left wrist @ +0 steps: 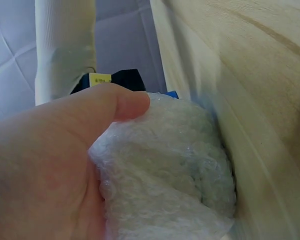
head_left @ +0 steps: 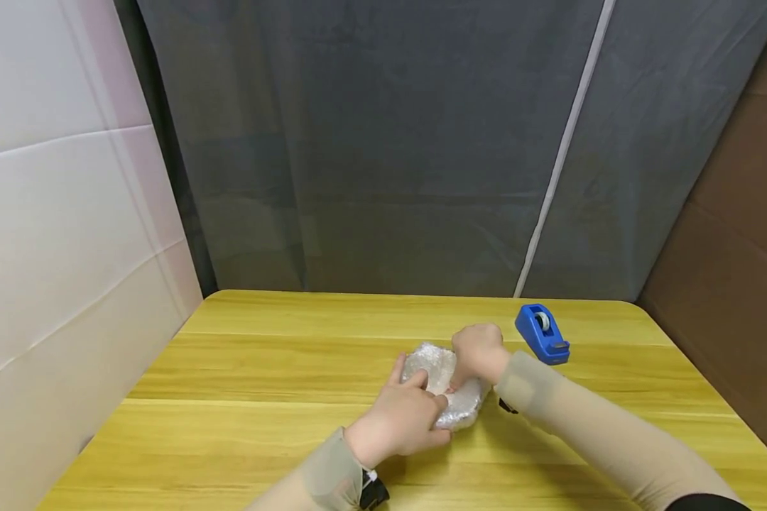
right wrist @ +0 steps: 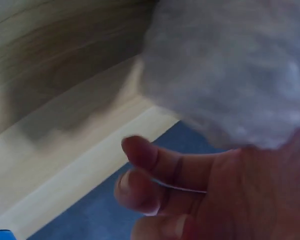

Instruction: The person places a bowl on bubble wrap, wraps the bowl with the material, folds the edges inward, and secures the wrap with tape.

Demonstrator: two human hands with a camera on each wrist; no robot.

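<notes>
A bubble-wrapped package (head_left: 430,363) lies on the table between both hands; what it contains cannot be made out. My left hand (head_left: 403,419) holds it from the left and near side, its fingers spread over the top. Seen from the left wrist, the thumb (left wrist: 132,104) lies against the bubble wrap (left wrist: 165,165). At the package's right side is my right hand (head_left: 479,351), one digit pressing down on the top of the wrap. In the blurred right wrist view, several loosely curled fingers (right wrist: 150,167) hang below the package (right wrist: 230,70) with nothing between them.
Beyond the right hand stands a blue tape dispenser (head_left: 542,333) with a roll in it, toward the back right of the wooden table (head_left: 262,369). A dark curtain (head_left: 383,156) hangs behind, a white wall (head_left: 70,199) at left and a brown one (head_left: 735,213) at right.
</notes>
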